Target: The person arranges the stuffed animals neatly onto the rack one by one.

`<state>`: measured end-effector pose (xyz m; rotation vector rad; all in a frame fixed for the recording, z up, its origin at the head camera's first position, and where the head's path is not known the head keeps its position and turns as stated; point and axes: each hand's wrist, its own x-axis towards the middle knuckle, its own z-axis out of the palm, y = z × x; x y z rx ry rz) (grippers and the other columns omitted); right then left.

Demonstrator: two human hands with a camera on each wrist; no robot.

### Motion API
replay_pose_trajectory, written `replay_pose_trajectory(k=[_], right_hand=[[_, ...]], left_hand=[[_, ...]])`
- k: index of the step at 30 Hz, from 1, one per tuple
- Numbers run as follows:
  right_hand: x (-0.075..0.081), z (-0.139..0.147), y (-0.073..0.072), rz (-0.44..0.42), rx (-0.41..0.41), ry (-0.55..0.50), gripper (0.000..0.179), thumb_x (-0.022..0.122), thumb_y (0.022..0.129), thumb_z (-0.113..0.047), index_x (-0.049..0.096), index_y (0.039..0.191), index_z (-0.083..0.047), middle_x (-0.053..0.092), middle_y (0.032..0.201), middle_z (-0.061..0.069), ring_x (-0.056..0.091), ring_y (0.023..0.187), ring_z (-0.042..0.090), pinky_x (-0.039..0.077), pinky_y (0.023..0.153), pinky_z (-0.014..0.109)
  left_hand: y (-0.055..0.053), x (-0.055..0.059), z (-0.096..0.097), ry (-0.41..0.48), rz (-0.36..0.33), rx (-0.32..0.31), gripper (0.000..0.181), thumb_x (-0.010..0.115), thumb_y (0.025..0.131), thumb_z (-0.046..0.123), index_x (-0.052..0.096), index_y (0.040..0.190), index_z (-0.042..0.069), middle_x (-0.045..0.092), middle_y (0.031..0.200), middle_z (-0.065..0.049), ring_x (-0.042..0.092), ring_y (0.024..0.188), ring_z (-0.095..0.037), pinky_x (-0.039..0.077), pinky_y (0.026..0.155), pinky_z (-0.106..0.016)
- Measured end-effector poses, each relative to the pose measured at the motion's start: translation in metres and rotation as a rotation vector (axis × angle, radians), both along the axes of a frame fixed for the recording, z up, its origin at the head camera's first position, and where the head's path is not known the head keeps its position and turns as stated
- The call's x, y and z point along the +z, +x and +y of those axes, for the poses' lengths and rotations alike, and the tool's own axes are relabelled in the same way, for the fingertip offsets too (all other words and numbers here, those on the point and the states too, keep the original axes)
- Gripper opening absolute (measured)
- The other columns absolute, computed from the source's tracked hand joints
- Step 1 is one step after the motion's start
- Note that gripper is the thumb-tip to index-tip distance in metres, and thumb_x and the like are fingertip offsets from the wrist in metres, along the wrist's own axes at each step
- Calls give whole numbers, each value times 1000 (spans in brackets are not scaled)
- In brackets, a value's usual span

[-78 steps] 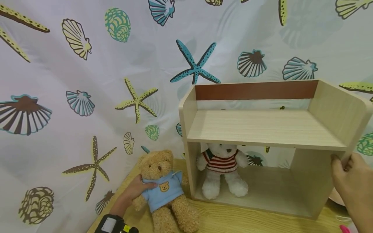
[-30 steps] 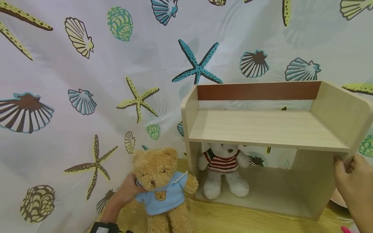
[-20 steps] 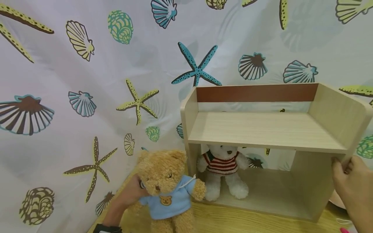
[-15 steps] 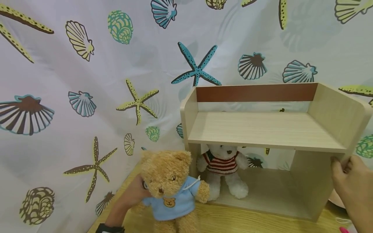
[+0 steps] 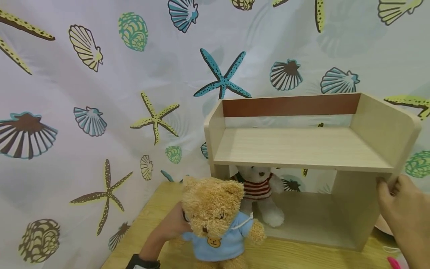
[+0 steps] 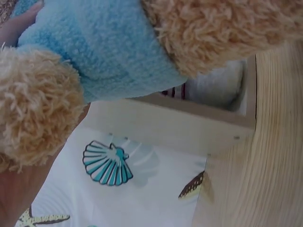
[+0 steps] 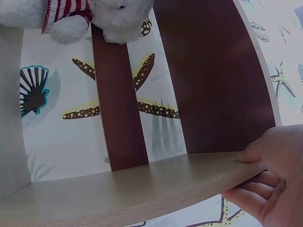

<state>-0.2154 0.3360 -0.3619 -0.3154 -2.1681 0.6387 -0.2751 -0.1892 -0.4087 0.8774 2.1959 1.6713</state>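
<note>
My left hand [image 5: 178, 223] grips a tan teddy bear [image 5: 209, 201] in a blue hoodie from behind its neck; most of the fingers are hidden by the bear. The bear is upright in front of the shelf's lower left corner, partly covering a white teddy bear [image 5: 256, 188] in a red-striped sweater. That white bear sits in the lower compartment of the pale wooden shelf [image 5: 302, 147]. In the right wrist view, my right hand [image 7: 279, 175] pinches the edge of the shelf's side panel, thumb inside and fingers outside.
The shelf stands on a wood-grain table [image 5: 151, 220] against a white curtain [image 5: 100, 149] printed with seashells and starfish. Behind the right side panel, a round pale object [image 5: 383, 225] is partly visible. A pink item [image 5: 393, 262] lies at the lower right.
My left hand has shifted its hold to behind the tan bear's neck, raised it more upright and carried it right, in front of the white bear. My right hand stays on the side panel.
</note>
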Motion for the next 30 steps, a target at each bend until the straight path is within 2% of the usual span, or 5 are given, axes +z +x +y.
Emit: replay_pose_trajectory(k=[9, 12, 19, 23, 30], right_hand=[[-3, 0, -3, 127, 17, 90, 26, 61, 89, -11, 53, 69, 4, 65, 82, 35, 56, 52, 52, 30, 40, 31], [-2, 1, -6, 180, 42, 128, 25, 62, 87, -7, 52, 68, 4, 63, 75, 37, 53, 48, 51, 29, 39, 30], [-2, 1, -6, 183, 37, 126, 25, 62, 88, -7, 52, 69, 6, 63, 77, 38, 56, 54, 56, 30, 38, 31], [-1, 1, -6, 187, 45, 141, 24, 62, 87, -5, 52, 69, 7, 62, 77, 38, 56, 54, 56, 30, 38, 30], [-2, 2, -4, 175, 50, 133, 23, 63, 87, -3, 53, 70, 8, 62, 78, 39, 56, 51, 54, 25, 37, 18]], left_hand=[[0, 0, 31, 2, 10, -13, 45, 57, 71, -19, 49, 114, -8, 44, 74, 1, 33, 57, -11, 32, 53, -29], [-1, 0, 40, 12, 3, -9, 72, 59, 70, -17, 37, 138, -11, 54, 101, -5, 48, 74, -14, 40, 60, -29], [-5, 1, 63, 11, 57, -8, 40, 61, 71, -17, 55, 109, -5, 41, 60, 2, 30, 47, -11, 34, 49, -28], [-3, 4, 73, -28, 33, 33, 56, 65, 73, -15, 51, 127, -5, 52, 72, 0, 40, 51, -11, 38, 53, -27], [-5, 6, 94, 50, -23, -74, 59, 63, 74, -17, 50, 131, -6, 61, 88, -3, 47, 59, -12, 39, 56, -27]])
